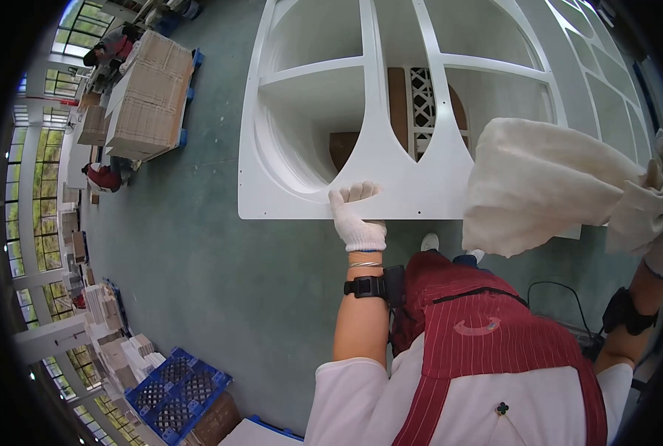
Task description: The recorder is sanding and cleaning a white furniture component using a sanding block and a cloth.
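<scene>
A large white frame panel (435, 192) with rounded openings and crossbars lies before me. My left hand (358, 219), in a white knit glove, is closed at its front edge, fingers curled on the top face and thumb to the left. Over the panel's right front part spreads a cream cloth (543, 186), hanging past the edge. Its bunched end is at the far right, where my gloved right hand (660, 256) grips it; cloth hides most of those fingers. Through the panel's openings show brown pieces and a white lattice strip (421, 111).
Another white panel with openings (592, 67) stands at the right. Cardboard boxes (149, 97) are stacked on a blue pallet at the far left, with two people nearby. More blue pallets (175, 390) lie at lower left. A black cable (569, 290) runs on the floor at right.
</scene>
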{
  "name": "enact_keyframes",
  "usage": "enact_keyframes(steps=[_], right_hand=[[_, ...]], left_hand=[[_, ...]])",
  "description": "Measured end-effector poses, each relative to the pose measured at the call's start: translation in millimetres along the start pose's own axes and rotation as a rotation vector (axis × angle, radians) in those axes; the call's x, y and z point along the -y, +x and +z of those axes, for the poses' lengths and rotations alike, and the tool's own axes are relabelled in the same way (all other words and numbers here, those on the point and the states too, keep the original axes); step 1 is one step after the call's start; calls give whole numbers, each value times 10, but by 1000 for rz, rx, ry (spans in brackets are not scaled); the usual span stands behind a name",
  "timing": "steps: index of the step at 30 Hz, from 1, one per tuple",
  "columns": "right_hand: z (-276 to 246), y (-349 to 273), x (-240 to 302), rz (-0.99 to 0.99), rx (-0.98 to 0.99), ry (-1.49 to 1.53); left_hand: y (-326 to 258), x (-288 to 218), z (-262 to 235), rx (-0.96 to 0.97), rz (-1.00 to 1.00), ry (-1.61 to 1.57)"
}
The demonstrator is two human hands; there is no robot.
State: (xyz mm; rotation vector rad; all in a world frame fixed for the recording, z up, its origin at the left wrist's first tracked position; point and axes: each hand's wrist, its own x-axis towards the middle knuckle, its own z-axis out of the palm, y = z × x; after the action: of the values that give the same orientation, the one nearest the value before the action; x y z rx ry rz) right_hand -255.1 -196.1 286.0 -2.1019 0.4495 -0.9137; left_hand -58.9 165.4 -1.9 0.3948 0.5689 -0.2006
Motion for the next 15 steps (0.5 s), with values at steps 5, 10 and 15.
enact_keyframes(steps=[5,10,15], right_hand=[[1073,-798,-1044,413,366,-67],[1789,-1376,-1187,-124,689,-508],[1429,-1455,-1467,-362,529,-521]], left_hand=[[-77,22,156,-32,-1,34],[0,16,57,156,-51,-13],[-24,35,71,38,18,111]])
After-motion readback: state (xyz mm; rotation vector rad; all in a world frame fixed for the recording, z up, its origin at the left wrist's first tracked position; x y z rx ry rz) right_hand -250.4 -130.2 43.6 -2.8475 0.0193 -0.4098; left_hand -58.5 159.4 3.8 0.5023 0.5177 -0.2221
